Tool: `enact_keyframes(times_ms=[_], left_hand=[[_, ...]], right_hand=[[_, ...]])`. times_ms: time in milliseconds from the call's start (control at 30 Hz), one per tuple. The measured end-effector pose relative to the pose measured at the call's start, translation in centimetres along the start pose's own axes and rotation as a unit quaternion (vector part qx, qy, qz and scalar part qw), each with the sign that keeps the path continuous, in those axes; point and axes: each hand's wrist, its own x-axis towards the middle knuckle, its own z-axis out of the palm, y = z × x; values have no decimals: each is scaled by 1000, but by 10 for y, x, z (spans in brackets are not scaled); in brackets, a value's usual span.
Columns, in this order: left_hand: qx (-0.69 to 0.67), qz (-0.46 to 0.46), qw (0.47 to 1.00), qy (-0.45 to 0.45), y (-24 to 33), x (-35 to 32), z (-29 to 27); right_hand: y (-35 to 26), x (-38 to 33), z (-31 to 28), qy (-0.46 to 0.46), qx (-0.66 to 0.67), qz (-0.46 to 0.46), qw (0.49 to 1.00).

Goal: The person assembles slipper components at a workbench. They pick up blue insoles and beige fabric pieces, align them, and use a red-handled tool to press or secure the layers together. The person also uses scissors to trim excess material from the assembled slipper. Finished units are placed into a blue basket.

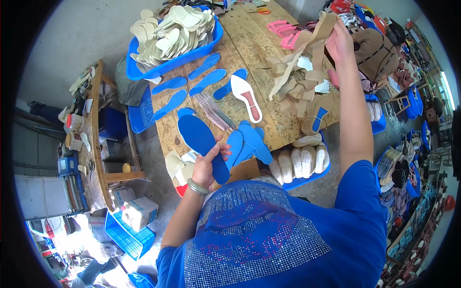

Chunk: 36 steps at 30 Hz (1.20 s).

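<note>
Left of centre in the frame, the left hand (211, 161) grips a blue insole (196, 133) — fingers wrapped round its narrower part. At upper right, the right hand (340, 42) pinches a tan strip (322, 30) above the wooden table (240, 45). More tan scraps (293, 86) lie below it — a blue tub (177, 63) of cream insoles (185, 31) stands upper left.

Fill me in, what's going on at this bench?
A person is working here with both hands. The left hand grips a dark blue insole over the near edge of the wooden table. The right hand, raised at the table's right side, holds a tan strip. Lighter blue insoles lie on the table, and a blue tub at the far left is heaped with cream pieces.
</note>
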Motion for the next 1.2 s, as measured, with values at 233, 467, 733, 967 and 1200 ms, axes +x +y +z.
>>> enact_keyframes(times_ms=[233,467,733,967,1200], left_hand=[[27,5,999,20,-5,-5,-3],[67,79,995,-12,12,25,26],[89,54,993,-54,19,80,94],[61,37,995,-65,-4,86,164],[186,147,971,9,10,125,97]], right_hand=[[-9,4,38,-25,1,-43,999],[-27,10,70,-144,182,8,973],[-39,-1,120,-257,387,82,882],[-28,-18,143,-252,443,86,856],[-68,-10,-9,-106,302,-18,947]])
